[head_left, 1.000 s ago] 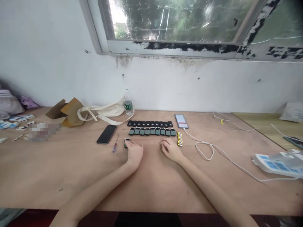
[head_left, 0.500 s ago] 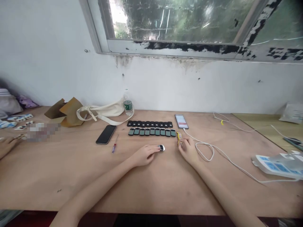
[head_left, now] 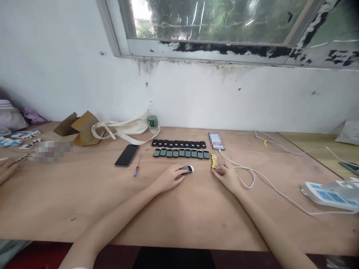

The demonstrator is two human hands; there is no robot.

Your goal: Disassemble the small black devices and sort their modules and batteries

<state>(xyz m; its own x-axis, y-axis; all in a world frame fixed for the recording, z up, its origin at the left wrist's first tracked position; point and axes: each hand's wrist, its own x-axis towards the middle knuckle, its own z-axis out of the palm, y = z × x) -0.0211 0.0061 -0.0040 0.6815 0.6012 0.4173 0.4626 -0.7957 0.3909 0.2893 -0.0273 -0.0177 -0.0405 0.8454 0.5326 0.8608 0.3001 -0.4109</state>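
My left hand (head_left: 173, 177) is closed on a small remote-control half (head_left: 190, 169) at the table surface. The piece has a dark shell, a grey-green face and a silvery right end; fingers cover part of it. My right hand (head_left: 228, 177) is closed in a pinch at the near end of a short row of small yellow-and-silver cylinders (head_left: 214, 160), which look like small batteries. Its fingertips hide what is between them. Beyond my hands lie a row of similar remote halves (head_left: 182, 152) and, behind it, a row of black covers (head_left: 181, 144).
To the left lie a dark phone (head_left: 126, 155) and a screwdriver (head_left: 136, 171). A bottle (head_left: 153, 123), cream bag (head_left: 131, 125) and paper bag (head_left: 88, 129) stand behind. A lit phone (head_left: 217, 141) trails a white cable (head_left: 269, 188) toward a power strip (head_left: 322, 192). Another person's hand (head_left: 7, 170) is far left.
My left hand has shifted slightly left, and more of the remote half's grey-green face shows. My right fingers have drawn in at the near end of the cylinder row. The view has tilted slightly.
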